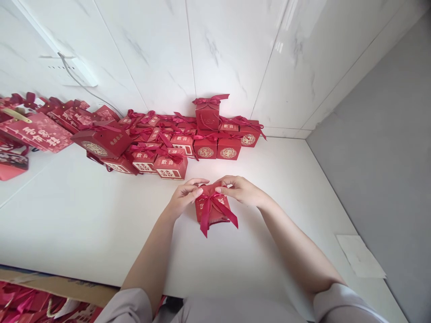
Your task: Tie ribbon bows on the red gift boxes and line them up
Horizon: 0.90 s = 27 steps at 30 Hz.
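A small red gift box (pixel 204 211) with a ribbon bow (pixel 213 197) on top stands on the white tabletop in front of me. The bow's two loose ends hang down its near side. At the box's upper left edge, my left hand (pixel 186 195) grips with the thumb on top and the fingers behind. My right hand (pixel 239 190) pinches the upper right edge in the same manner, its thumb beside the bow. Parts of the fingertips are hidden behind the box.
Rows of red ribboned boxes (pixel 170 166) line the tiled wall, one box (pixel 207 115) stacked on top. Red gift bags (pixel 40 130) stand at left below a wall socket (pixel 69 71). White paper (pixel 360 255) lies at right. A cardboard carton (pixel 60 285) of red items is at lower left.
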Available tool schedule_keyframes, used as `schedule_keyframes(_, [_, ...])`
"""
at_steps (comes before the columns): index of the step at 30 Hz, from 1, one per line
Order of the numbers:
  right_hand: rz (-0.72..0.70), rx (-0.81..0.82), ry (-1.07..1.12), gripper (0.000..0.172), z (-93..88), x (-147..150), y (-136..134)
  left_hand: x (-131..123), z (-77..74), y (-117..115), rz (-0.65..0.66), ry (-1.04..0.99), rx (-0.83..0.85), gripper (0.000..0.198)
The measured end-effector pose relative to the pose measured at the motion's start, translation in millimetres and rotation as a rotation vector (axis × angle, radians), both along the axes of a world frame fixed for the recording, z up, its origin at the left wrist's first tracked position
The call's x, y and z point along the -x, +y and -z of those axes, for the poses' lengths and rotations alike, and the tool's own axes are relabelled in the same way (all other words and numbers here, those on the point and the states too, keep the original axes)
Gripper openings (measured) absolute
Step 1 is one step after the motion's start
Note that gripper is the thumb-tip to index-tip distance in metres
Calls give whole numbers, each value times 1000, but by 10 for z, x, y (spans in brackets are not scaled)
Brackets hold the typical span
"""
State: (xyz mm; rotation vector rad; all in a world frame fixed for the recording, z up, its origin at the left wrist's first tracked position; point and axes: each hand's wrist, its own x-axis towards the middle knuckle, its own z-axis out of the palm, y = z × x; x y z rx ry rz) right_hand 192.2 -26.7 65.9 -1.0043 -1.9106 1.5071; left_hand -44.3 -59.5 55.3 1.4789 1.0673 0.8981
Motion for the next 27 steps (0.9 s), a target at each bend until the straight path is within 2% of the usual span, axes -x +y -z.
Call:
schedule_keyframes(3, [7,6,-5,36,0,18,-8,-27,-3,-13,-62,69,-53,34])
schedule_keyframes(8, [27,-5,-24,37,7,33,-21,-50,-39,-54,-51,220,-94,19])
schedule_keyframes(13, [38,-18,-28,37,21,46,-32,-22,-83,-75,4,279,-96,26])
schedule_keyframes(20, [112,-98,-98,27,31,27,-8,0,-115,-85,31,247,-47,29])
schedule_keyframes(24, [139,-110,-125,23,-5,-25,9,11,-94,-68,50,166,-32,20])
schedule_keyframes(27, [131,-103,-105,22,-46,-64,7,30,-32,-30,48,59,-13,37])
